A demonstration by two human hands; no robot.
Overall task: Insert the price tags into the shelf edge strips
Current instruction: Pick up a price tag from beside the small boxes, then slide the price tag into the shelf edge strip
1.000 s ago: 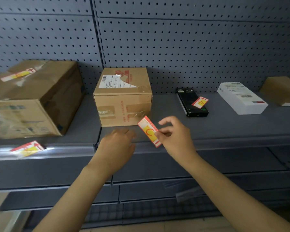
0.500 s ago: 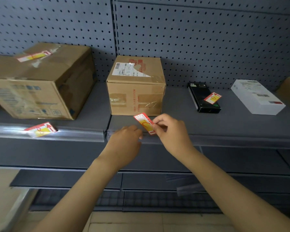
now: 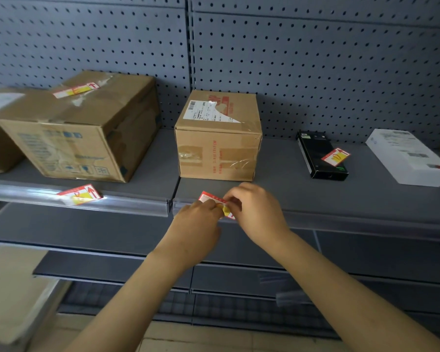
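I see the grey shelf [image 3: 315, 194] carrying a big cardboard box [image 3: 79, 133], a smaller cardboard box [image 3: 217, 138], a black box [image 3: 320, 154] and a white box [image 3: 407, 158]. The clear edge strip [image 3: 341, 219] runs along its front lip. My left hand [image 3: 196, 224] and right hand [image 3: 258, 212] both pinch the red-and-yellow price tag [image 3: 208, 196] at the strip, tilted, fingers clenched on it. My worry: the tag goes in crooked and buckles, or it slips free if I press unevenly. I cannot tell whether its lower edge is seated.
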